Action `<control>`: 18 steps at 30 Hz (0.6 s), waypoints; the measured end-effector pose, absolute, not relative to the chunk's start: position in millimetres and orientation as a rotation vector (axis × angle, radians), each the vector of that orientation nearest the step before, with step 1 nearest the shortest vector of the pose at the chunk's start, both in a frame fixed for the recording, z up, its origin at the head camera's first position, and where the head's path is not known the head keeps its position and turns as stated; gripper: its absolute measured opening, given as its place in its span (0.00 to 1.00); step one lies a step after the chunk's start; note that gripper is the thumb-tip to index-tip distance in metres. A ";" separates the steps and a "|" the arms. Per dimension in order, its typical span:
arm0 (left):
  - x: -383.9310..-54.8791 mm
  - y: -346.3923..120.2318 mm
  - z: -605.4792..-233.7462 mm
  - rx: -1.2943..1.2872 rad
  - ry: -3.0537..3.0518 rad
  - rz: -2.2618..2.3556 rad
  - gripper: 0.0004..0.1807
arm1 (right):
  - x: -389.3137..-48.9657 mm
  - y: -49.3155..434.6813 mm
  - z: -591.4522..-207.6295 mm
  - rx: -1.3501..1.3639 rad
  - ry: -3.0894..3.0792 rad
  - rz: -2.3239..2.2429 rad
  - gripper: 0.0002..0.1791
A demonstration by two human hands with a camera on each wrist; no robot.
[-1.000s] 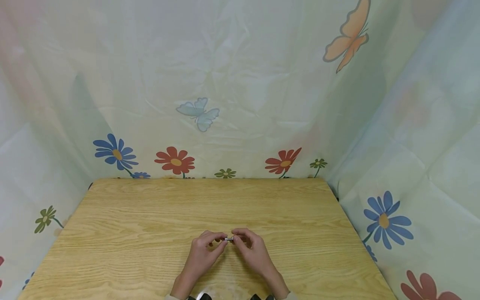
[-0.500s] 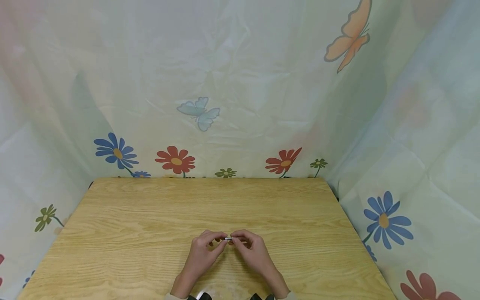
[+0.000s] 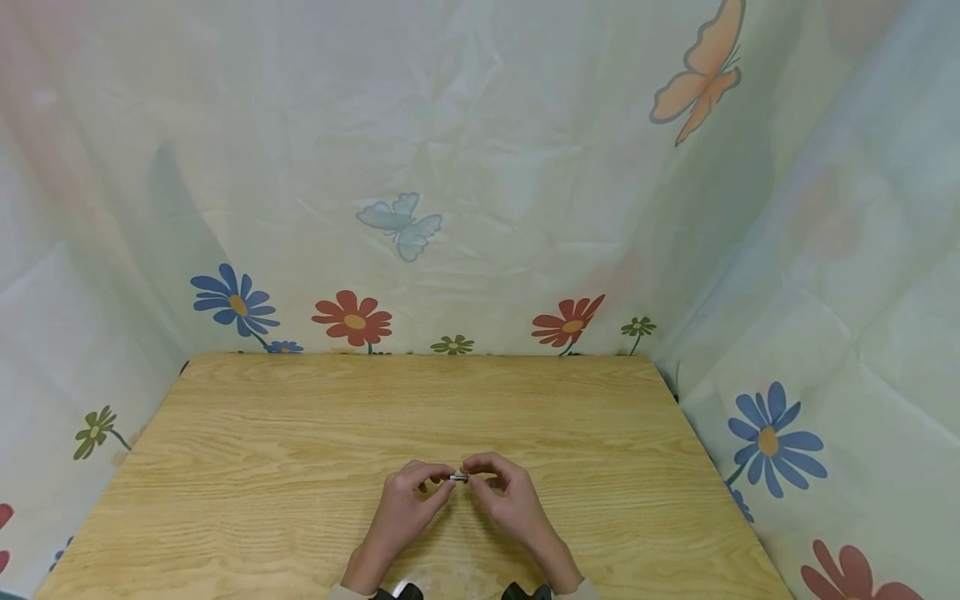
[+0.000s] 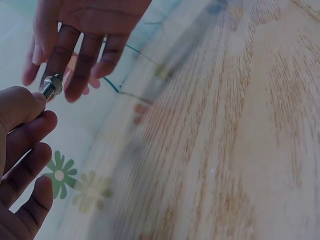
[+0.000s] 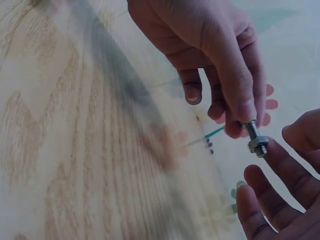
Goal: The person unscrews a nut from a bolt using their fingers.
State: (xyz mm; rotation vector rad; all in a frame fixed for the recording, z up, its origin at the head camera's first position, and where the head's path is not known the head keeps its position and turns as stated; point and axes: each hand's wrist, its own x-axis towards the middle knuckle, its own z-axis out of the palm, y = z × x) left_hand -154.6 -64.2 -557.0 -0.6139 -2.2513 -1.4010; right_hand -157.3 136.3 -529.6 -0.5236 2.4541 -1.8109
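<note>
My left hand (image 3: 405,504) pinches a small metal bolt (image 5: 252,129) between thumb and index finger, and its other fingers curve loosely. The threaded end sticks out toward the right hand. A nut (image 5: 258,144) is on the thread near that end, with a little of the tip showing past it. My right hand (image 3: 512,504) faces the nut; its thumb and index finger are spread apart on either side, the index fingertip right by the nut in the right wrist view. The bolt's other end is hidden in the left fingers.
Both hands are over the near part of a light wood-grain table (image 3: 300,425). A pale curtain (image 3: 480,167) printed with flowers and butterflies surrounds its back and sides. Some clear, shiny thing (image 3: 405,587) lies at the bottom edge between the forearms.
Half a second ago the right fingers were closed in at the nut end; now the right thumb and index finger have parted, showing more of it. The left hand keeps its pinch in place.
</note>
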 end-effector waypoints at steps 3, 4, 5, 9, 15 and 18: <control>-154.8 -63.9 -556.6 -0.613 -2.249 -1.395 0.09 | -157.7 137.3 -528.6 -0.580 2.451 -1.839 0.12; -154.9 -63.9 -556.6 -0.612 -2.250 -1.394 0.09 | -157.8 137.5 -528.2 -0.588 2.450 -1.846 0.12; -155.1 -63.9 -556.7 -0.613 -2.249 -1.391 0.08 | -158.0 137.5 -527.9 -0.592 2.450 -1.855 0.13; -156.1 -64.3 -557.1 -0.620 -2.231 -1.390 0.08 | -158.3 136.7 -527.4 -0.556 2.442 -1.880 0.15; -156.8 -64.5 -557.2 -0.638 -2.190 -1.394 0.08 | -157.7 134.6 -529.3 -0.415 2.449 -1.849 0.18; -157.1 -64.3 -556.9 -0.640 -2.177 -1.392 0.08 | -157.3 133.7 -530.4 -0.369 2.450 -1.827 0.19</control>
